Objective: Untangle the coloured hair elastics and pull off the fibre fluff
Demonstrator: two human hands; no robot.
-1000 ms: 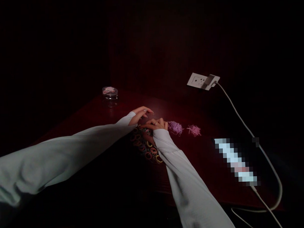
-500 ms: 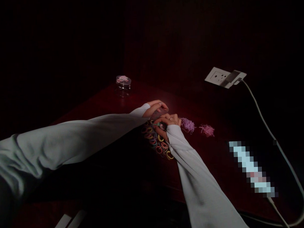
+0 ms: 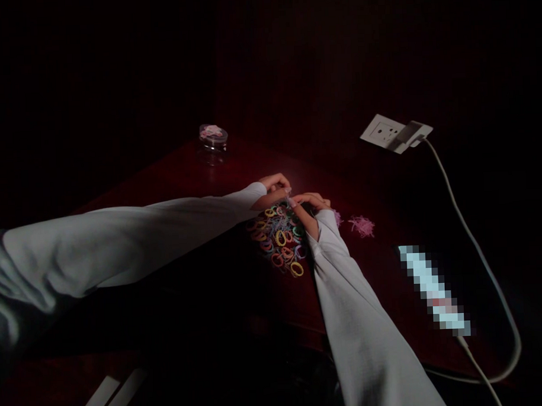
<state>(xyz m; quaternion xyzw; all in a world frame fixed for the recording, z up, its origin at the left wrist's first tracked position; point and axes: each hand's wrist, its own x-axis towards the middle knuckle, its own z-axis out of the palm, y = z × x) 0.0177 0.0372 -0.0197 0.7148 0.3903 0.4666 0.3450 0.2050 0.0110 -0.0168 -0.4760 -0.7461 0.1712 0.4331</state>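
A heap of small hair ties (image 3: 280,238) in yellow, orange, green, purple and other colours lies on the dark red table just below my hands. My left hand (image 3: 276,188) is above its far edge, fingers curled and thumb pinched toward the fingertips. Close beside it, my right hand (image 3: 310,209) is closed too, its thumb tip almost meeting the left fingertips. Whatever is between the fingers is too small and dim to name. Behind my right hand a pile of purple strands (image 3: 338,218) is mostly hidden. Further right lies a pile of pink strands (image 3: 362,226).
A clear round jar (image 3: 212,144) with a pink-decorated lid stands at the far left. On the right, a charger (image 3: 413,136) sits in a wall socket (image 3: 380,133), its white cable (image 3: 465,220) looping down. A blurred-out bright screen (image 3: 434,289) lies nearby. Two white strips (image 3: 96,400) show lower left.
My right hand has lifted off the heap and turned, uncovering more hair ties, and its thumb now meets the left fingertips. The whole view has shifted slightly.
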